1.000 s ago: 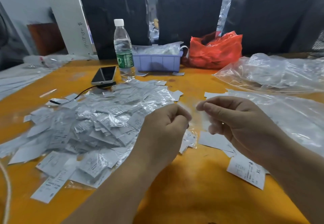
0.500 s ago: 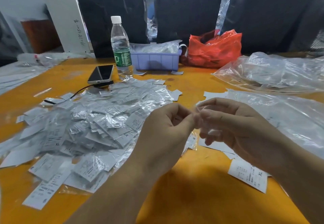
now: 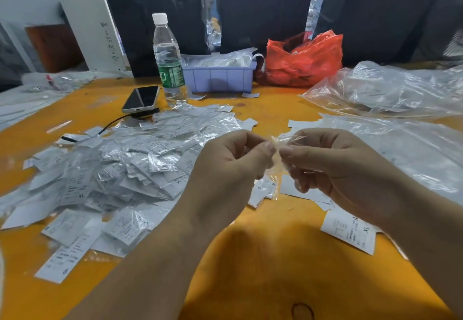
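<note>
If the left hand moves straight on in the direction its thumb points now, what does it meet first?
The left hand would likely meet the right hand at once; only the small clear bag both pinch lies between them.

- small clear plastic sleeve [image 3: 277, 159]: thin, crinkled, glossy
- raised off the table [image 3: 250, 257], pinched at its top between left grip [image 3: 225, 169] and right grip [image 3: 335, 169]

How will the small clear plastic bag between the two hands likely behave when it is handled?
The small clear bag looks floppy: it crumples and hangs limp between the left hand and the right hand. It is probably very light, since fingertip pinches alone hold it up. Its glossy film may be slippery.
</note>
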